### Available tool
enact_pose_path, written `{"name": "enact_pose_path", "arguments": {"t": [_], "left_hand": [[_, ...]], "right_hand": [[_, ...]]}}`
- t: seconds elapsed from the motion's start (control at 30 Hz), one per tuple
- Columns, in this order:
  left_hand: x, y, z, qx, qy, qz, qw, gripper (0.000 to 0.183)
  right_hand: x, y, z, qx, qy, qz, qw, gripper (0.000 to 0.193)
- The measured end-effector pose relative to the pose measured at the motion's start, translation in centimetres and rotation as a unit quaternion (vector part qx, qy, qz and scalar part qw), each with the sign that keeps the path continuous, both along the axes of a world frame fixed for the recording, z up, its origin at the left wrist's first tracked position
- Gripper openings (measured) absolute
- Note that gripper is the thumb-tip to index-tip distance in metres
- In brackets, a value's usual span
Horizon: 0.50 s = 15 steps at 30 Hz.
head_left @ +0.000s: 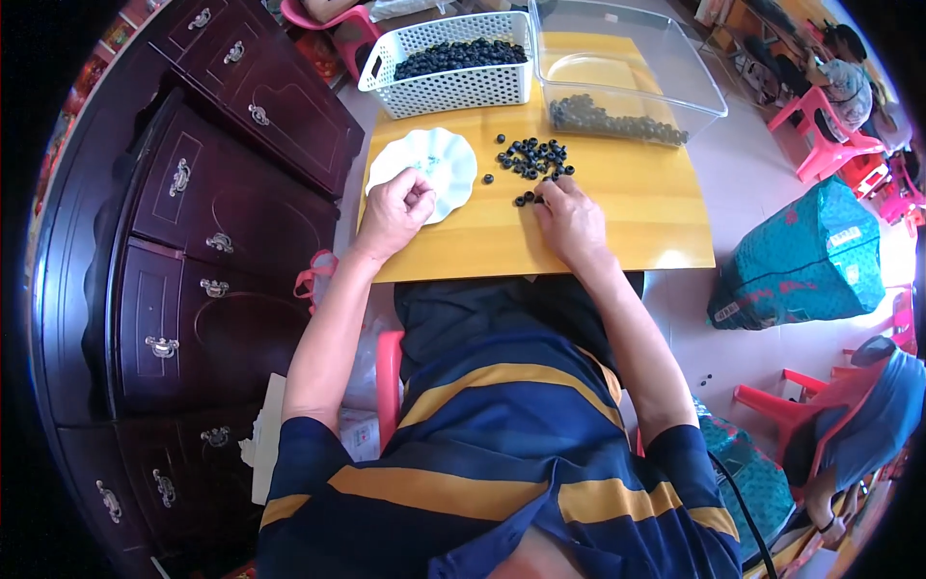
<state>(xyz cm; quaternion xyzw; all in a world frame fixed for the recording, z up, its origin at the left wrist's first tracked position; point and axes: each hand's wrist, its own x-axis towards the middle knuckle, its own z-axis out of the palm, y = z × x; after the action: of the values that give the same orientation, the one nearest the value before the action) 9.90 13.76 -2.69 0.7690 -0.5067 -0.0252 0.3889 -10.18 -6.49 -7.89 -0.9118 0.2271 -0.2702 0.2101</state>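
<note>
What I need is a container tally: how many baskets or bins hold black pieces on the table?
2: a white perforated basket at the far left of the table and a clear bin at its far right. None seems hidden.

- You had bright, fairly even light over the tabletop (pixel 641 203).
- Glare burned out the far right edge, beside the teal bag (pixel 786 256).
- Pale reflections glossed your dark cabinet (pixel 198 256) at left.
- Your left hand (pixel 395 212) and right hand (pixel 571 222) looked reasonably sharp.
- Your fisheye bent straight edges; corners went black.
</note>
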Motion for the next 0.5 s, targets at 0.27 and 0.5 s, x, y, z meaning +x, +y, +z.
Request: {"name": "enact_pose_path", "arguments": {"t": [0.27, 0.5], "left_hand": [[-3.9, -1.1, -1.9, -0.046, 0.187, -0.037, 0.981, 0.006], [-6.3, -2.4, -3.3, -0.045, 0.266, -0.051, 0.962, 0.010]], "right_hand": [[-0.5, 0.1, -1.2, -0.041, -0.041, 0.000, 0.998, 0.013], [-0.8, 0.1, -1.0, -0.036, -0.036, -0.016, 0.999, 0.016]]}}
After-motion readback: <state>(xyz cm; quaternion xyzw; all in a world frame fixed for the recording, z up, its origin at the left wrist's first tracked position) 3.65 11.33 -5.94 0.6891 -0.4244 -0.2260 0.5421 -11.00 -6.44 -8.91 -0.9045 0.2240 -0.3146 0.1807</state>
